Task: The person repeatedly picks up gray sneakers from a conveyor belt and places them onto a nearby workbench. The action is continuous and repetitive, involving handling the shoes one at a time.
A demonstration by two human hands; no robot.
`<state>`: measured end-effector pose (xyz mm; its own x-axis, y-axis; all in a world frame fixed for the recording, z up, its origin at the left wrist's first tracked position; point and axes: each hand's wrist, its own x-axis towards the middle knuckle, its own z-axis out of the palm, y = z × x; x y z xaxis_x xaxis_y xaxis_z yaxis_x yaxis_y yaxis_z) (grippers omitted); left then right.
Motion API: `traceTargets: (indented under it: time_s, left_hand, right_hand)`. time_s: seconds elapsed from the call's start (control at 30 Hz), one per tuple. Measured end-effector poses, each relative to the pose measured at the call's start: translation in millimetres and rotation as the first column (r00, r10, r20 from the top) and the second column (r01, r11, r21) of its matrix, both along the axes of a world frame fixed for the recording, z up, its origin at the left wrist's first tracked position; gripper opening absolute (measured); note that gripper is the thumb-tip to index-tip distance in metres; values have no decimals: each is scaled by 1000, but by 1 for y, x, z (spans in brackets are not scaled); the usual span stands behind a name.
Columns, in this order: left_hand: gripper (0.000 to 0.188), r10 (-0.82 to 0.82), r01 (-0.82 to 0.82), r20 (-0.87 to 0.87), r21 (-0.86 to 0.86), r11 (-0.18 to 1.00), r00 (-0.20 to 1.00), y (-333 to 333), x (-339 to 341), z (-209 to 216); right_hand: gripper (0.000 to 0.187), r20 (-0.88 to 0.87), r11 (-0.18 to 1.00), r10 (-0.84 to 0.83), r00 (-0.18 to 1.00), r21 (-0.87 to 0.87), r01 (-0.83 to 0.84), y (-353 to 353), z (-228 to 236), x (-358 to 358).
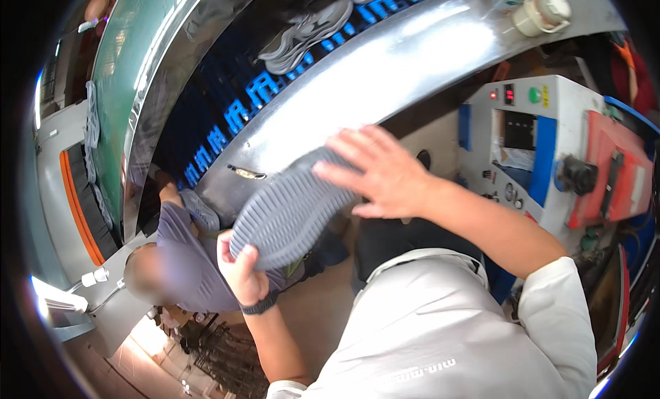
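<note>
A grey ribbed shoe sole (289,210) is held up in front of me, tilted, its ridged tread facing up. My left hand (244,272) grips one end, the thumb on the tread and the other fingers partly hidden underneath. Over the opposite end, my right hand (388,175) has its fingers spread and stretched along the sole. They appear to touch its edge, though slight blur makes contact hard to judge. Whether an upper is attached below cannot be seen.
A shiny metal ledge (392,62) runs beside a blue slatted conveyor (261,90) carrying grey shoes (309,38). A white machine (560,110) stands right. At left, a co-worker in a purple shirt (199,275) is near another shoe (199,210). A cream container (543,14) sits far right.
</note>
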<state>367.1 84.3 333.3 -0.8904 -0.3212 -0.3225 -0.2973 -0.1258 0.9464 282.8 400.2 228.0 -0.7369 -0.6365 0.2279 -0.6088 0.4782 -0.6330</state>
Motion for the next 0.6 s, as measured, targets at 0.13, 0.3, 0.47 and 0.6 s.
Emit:
traceTargets:
  time_s: [0.13, 0.3, 0.47, 0.6]
  left_hand:
    - [54, -153, 149, 57, 60, 987, 987, 29, 15, 25]
    - [71, -362, 378, -109, 285, 881, 926, 79, -28, 16]
    - [62, -685, 699, -144, 198, 687, 714, 159, -67, 7]
    - [51, -839, 804, 25, 272, 528, 543, 184, -73, -7]
  right_hand:
    - [114, 77, 999, 17, 997, -34, -14, 22, 50, 27]
    - [123, 454, 873, -386, 803, -101, 477, 81, 98, 66]
    - [112, 747, 256, -455, 484, -411, 875, 140, 78, 145]
    - [88, 883, -317, -360, 301, -420, 850, 154, 104, 229]
